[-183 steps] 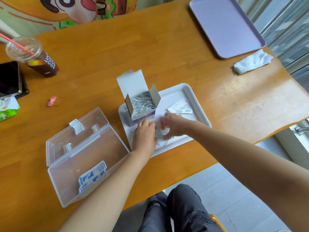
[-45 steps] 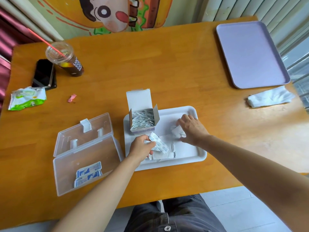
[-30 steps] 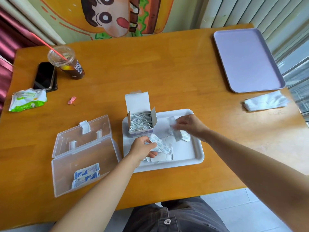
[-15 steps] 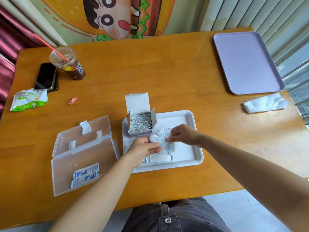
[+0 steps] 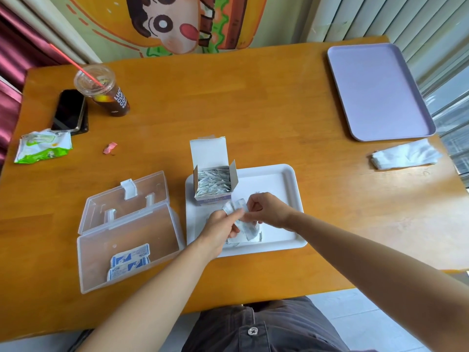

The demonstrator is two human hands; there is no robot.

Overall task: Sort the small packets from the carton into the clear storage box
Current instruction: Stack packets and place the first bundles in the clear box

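1. The right hand (image 5: 266, 210) has come in from the right of the tray (image 5: 291, 184) to meet the left hand (image 5: 220, 228); both pinch a bunch of packets (image 5: 234, 208) between them.
2. Loose packets (image 5: 250, 233) lie on the tray under the hands.
3. The carton (image 5: 213, 184), open and full, stands just beyond the left hand.
4. The box (image 5: 127, 224), lid back, sits left of the left hand, unmoved, with two blue packs (image 5: 129, 260) inside.
5. Right of the right hand, open tray floor runs to the rim; the table (image 5: 253, 110) edge passes under both forearms.
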